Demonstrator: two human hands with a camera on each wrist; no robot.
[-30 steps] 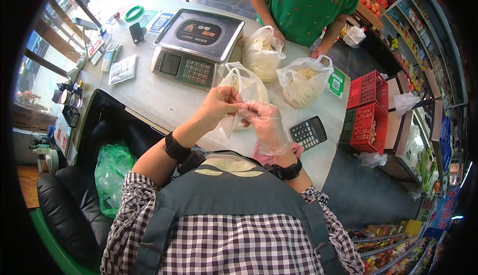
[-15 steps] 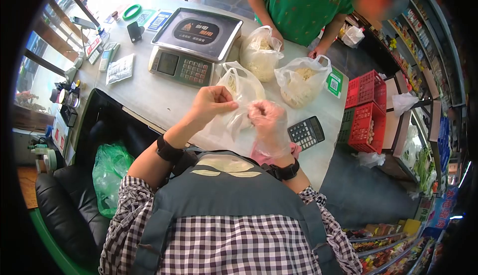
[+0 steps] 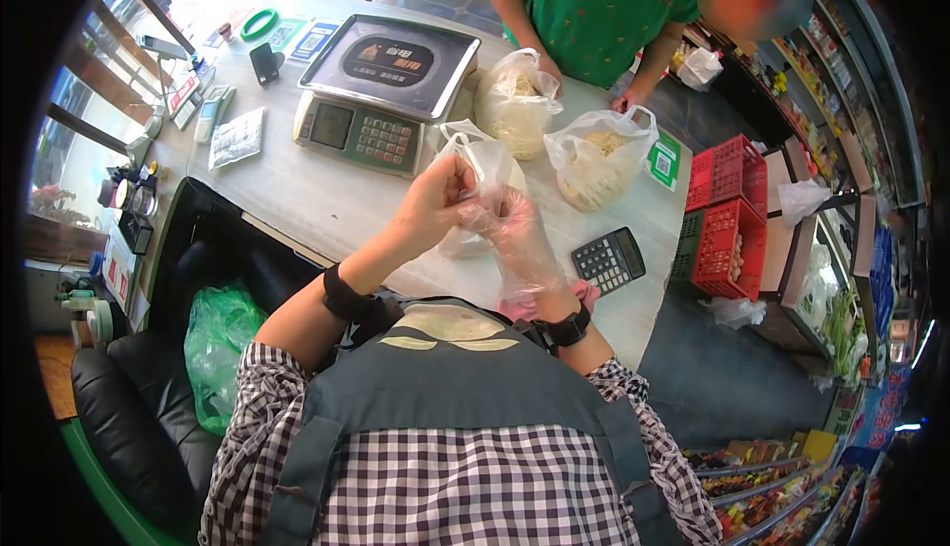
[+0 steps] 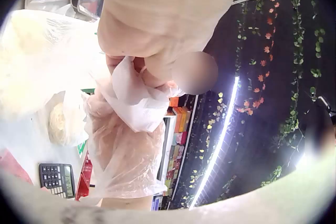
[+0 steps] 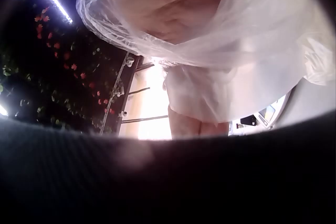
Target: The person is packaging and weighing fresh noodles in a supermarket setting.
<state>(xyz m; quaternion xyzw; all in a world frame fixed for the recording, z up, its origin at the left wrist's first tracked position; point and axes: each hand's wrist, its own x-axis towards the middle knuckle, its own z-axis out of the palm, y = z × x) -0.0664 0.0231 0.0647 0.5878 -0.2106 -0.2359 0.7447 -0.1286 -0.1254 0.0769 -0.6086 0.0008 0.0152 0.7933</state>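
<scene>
A thin white plastic bag (image 3: 487, 156) stands on the counter just beyond both hands. The bare left hand (image 3: 432, 207) pinches plastic from this bag; in the left wrist view a white flap (image 4: 137, 98) hangs from the fingers of that hand (image 4: 157, 24). The right hand (image 3: 517, 239), in a clear plastic glove, has its curled fingers on the same plastic, against the left fingertips. Two more bags with pale noodle-like strands, one (image 3: 517, 106) by the scale and one (image 3: 602, 158) to its right, stand behind. The bag's contents are partly hidden by the hands.
A digital scale (image 3: 361, 131) is at the back left of the counter (image 3: 297, 210). A calculator (image 3: 609, 260) lies right of the hands, near a pink cloth (image 3: 584, 294). Across the counter stands a person in a green shirt (image 3: 604, 22). Red crates (image 3: 730, 249) are at the right.
The hands parted slightly at half a second ago, with plastic stretched between them, and are together again now. The right hand has shifted left and the left hand right.
</scene>
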